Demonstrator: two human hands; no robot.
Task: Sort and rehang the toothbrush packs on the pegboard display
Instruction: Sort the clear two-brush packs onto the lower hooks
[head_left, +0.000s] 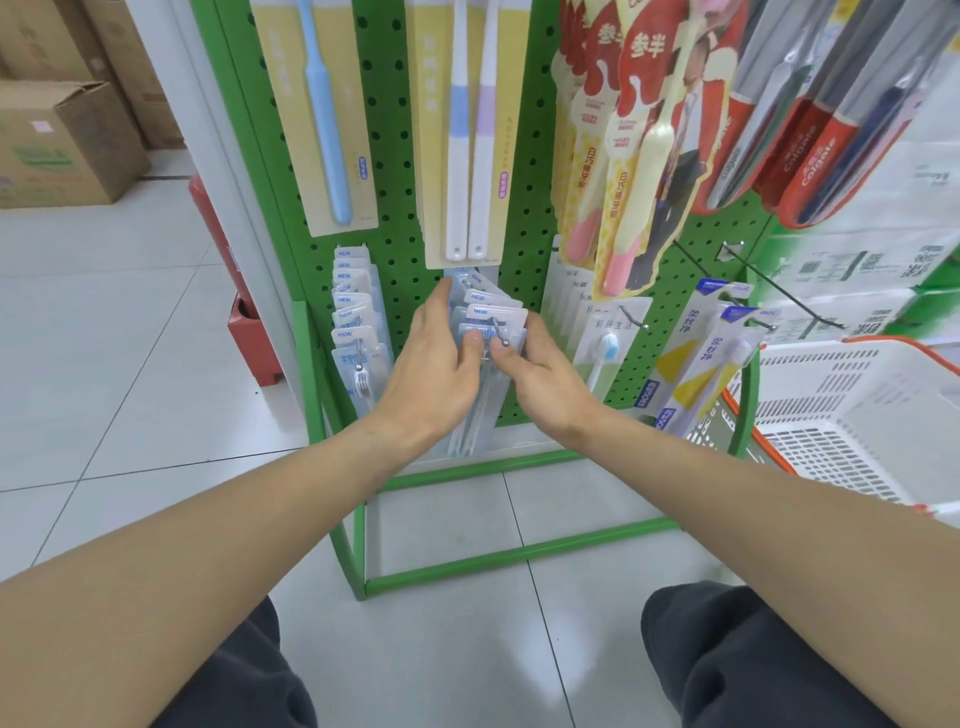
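A green pegboard (400, 156) stands in front of me with toothbrush packs hanging on hooks. Both hands meet at a row of clear blister packs with "NEW" labels (491, 306) on a low middle hook (501, 332). My left hand (436, 374) holds the front pack from the left, thumb on its face. My right hand (540, 374) pinches the same pack just under the hook's ball tip. A second row of the same packs (353, 312) hangs to the left.
Two bare black hooks (727, 288) stick out at the lower right. A white basket with orange rim (852, 415) sits on the right. Cardboard boxes (62, 140) stand far left. The green stand frame (519, 556) rests on the tiled floor by my knees.
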